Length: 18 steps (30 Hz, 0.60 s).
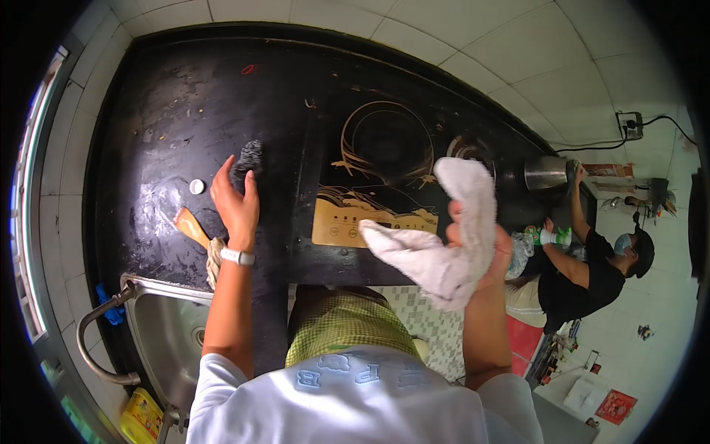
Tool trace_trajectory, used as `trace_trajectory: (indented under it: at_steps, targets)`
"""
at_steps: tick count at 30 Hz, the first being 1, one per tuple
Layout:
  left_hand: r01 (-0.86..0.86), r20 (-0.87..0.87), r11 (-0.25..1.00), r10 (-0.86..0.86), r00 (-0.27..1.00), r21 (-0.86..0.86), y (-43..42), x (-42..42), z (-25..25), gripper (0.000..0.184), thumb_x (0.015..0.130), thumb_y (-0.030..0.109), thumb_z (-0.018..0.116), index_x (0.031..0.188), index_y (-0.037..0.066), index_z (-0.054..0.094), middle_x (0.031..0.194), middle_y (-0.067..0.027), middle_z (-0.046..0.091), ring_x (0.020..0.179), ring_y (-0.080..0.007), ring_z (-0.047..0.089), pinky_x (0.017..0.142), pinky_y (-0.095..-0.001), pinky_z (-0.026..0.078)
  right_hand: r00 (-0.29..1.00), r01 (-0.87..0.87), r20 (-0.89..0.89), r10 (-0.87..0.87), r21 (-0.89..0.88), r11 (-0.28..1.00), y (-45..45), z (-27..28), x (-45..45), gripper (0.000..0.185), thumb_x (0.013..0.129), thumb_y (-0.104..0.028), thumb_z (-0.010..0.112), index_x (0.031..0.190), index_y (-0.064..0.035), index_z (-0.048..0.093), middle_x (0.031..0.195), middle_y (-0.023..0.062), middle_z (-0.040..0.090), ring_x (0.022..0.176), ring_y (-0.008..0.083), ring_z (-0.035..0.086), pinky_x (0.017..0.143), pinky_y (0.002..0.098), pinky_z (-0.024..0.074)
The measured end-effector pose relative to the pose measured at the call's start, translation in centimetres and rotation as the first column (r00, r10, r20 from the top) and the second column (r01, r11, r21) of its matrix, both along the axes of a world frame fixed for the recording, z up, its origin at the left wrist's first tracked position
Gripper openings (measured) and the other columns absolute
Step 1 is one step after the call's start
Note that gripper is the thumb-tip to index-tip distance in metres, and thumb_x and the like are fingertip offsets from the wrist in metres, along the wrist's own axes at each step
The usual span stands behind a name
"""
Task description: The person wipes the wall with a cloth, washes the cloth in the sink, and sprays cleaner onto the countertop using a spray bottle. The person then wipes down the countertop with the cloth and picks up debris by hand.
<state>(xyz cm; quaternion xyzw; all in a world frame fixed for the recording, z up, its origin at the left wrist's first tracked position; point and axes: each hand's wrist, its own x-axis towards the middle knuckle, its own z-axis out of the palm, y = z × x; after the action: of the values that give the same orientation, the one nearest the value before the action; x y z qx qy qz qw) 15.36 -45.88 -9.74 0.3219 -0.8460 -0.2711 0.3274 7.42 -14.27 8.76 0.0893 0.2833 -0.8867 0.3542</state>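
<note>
My left hand (238,206), a white band on its wrist, is over the black counter (170,111) with fingers apart and nothing in them. Just beyond its fingertips is a steel wool scrubber (252,155). A small white cap (197,186) and a wooden-handled brush (191,226) lie to its left, and a crumpled beige rag (214,263) sits by the wrist. My right hand (497,255) grips a white cloth (444,270), whose ends flop up and leftward in front of the black and gold induction cooktop (377,200). The cloth hides part of that hand.
A steel sink (166,333) with a curved faucet (85,333) is at lower left, beside a yellow bottle (142,416) and a blue cloth (111,307). At right, a masked co-worker (584,285) reaches toward a steel pot (546,174), near a green-and-white bottle (558,236).
</note>
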Motion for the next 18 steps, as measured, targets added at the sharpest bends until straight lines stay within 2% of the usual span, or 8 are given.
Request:
trace_trajectory:
  at_steps: [3,5,7,9,12,15,16,18]
  targets:
    - [0.222,-0.286,0.829,-0.079,0.955,0.513,4.4,-0.1,5.6,0.041,0.077,0.015,0.067,0.114,0.004,0.053,0.11,-0.0121,0.057,0.1,-0.0257,0.052,0.087,-0.0376,0.04,0.998,0.043,-0.035,-0.047,-0.117,0.992,3.0,2.3,-2.1,0.048,0.085,-0.015,0.044,0.129,0.0003,0.036,0.106,0.018,0.056,0.08,0.0212,0.057,0.061,0.0316,0.0523]
    - [0.614,-0.462,0.381,-0.419,0.781,0.692,8.6,0.0,8.7,0.049,0.077,0.018,0.068,0.12,0.005,0.05,0.117,-0.0144,0.053,0.112,-0.0257,0.047,0.095,-0.0372,0.036,0.999,0.03,-0.037,-0.037,-0.176,0.984,4.6,2.4,-3.0,0.05,0.085,-0.016,0.045,0.13,0.0007,0.032,0.1,0.0141,0.055,0.077,0.0188,0.053,0.062,0.029,0.0492]
    - [0.842,-0.449,0.267,-0.748,0.488,0.469,13.1,-1.3,13.3,0.062,0.075,0.019,0.071,0.128,0.005,0.042,0.126,-0.0171,0.047,0.119,-0.0279,0.043,0.098,-0.0375,0.034,0.993,0.114,0.007,-0.114,-0.151,0.982,5.1,2.0,-3.9,0.049,0.084,-0.014,0.046,0.128,0.0019,0.035,0.109,0.0167,0.051,0.082,0.0208,0.053,0.07,0.0301,0.0479]
    - [0.91,-0.49,0.138,-0.806,0.333,0.391,18.4,-3.0,13.1,0.075,0.075,0.017,0.071,0.136,0.006,0.029,0.129,-0.0195,0.042,0.121,-0.0297,0.042,0.101,-0.038,0.032,0.982,0.187,0.043,-0.183,-0.124,0.974,5.1,1.3,-5.2,0.047,0.082,-0.012,0.046,0.126,0.0032,0.037,0.117,0.0193,0.046,0.086,0.0227,0.054,0.079,0.0311,0.0467]
    - [0.765,-0.738,-0.188,-0.477,0.477,0.616,23.6,-4.9,11.1,0.065,0.08,0.002,0.058,0.135,0.005,0.024,0.122,-0.0122,0.047,0.116,-0.019,0.045,0.096,-0.0319,0.037,0.983,0.176,-0.036,-0.177,-0.031,0.984,4.8,-0.4,-7.7,0.039,0.086,-0.012,0.042,0.12,0.0059,0.045,0.114,0.0191,0.053,0.1,0.0276,0.055,0.087,0.0361,0.0469]
    - [0.599,-0.672,-0.31,-0.416,0.612,0.738,24.3,-8.0,10.4,0.043,0.084,-0.001,0.046,0.125,0.002,0.035,0.117,-0.0086,0.05,0.107,-0.0141,0.051,0.092,-0.0295,0.041,0.945,0.328,-0.071,-0.321,0.135,0.935,7.6,-2.9,-12.6,0.037,0.087,-0.012,0.042,0.119,0.0048,0.046,0.114,0.0179,0.053,0.108,0.0297,0.052,0.089,0.041,0.0466]
    - [0.466,-0.648,-0.472,-0.369,0.666,0.748,24.2,-9.6,11.6,0.036,0.086,0.003,0.044,0.122,0.002,0.037,0.106,-0.0105,0.056,0.093,-0.0161,0.059,0.081,-0.03,0.049,0.951,0.298,-0.123,-0.283,0.123,0.947,9.5,-3.6,-14.8,0.037,0.088,-0.015,0.041,0.118,0.0036,0.048,0.114,0.017,0.054,0.107,0.0296,0.053,0.089,0.0418,0.0465]
    - [0.347,-0.548,-0.504,-0.332,0.768,0.791,26.3,-13.2,12.4,0.032,0.089,0.012,0.045,0.119,0.003,0.039,0.097,-0.0128,0.057,0.077,-0.0192,0.064,0.061,-0.0275,0.053,0.933,0.34,-0.202,-0.298,0.219,0.915,12.5,-5.1,-19.5,0.034,0.088,-0.02,0.042,0.114,0.0001,0.051,0.11,0.0136,0.057,0.103,0.0284,0.055,0.09,0.0427,0.0451]
